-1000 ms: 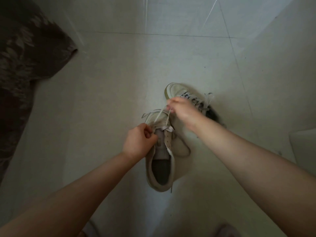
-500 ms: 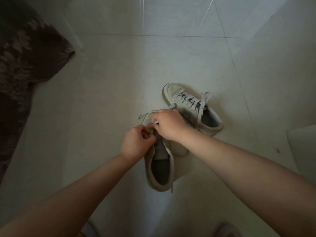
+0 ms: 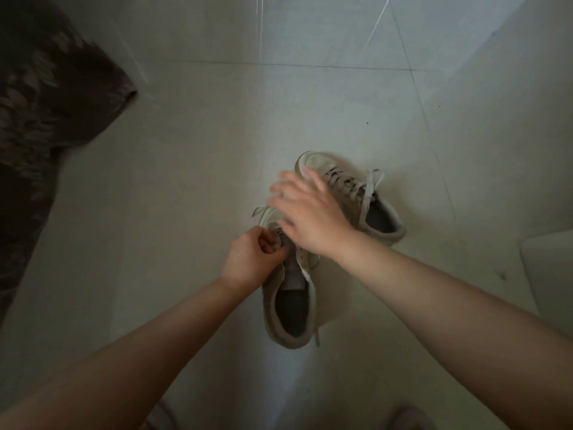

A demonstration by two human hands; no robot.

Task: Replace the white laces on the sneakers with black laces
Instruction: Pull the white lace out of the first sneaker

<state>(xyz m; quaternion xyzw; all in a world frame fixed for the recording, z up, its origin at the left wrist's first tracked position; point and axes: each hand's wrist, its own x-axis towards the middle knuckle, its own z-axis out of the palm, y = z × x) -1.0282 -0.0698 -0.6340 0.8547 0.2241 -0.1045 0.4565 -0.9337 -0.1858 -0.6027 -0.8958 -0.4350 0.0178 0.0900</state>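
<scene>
Two pale sneakers lie on the tiled floor. The near sneaker (image 3: 290,305) points away from me, its tongue loose and its white lace (image 3: 259,210) partly pulled out near the toe. My left hand (image 3: 252,259) pinches the lace at the front eyelets of this shoe. My right hand (image 3: 307,212) hovers over the toe with its fingers spread and blurred, holding nothing. The far sneaker (image 3: 356,197) lies behind at the right, still fully laced in white. No black laces are in view.
A dark patterned rug or cloth (image 3: 40,125) covers the floor at the left. A pale object's corner (image 3: 552,268) shows at the right edge. Dim shapes, perhaps my feet, sit at the bottom edge.
My right hand has let go of the lace at the near shoe's eyelets, opened its fingers and lifted up and to the right. My left hand has kept its pinch.
</scene>
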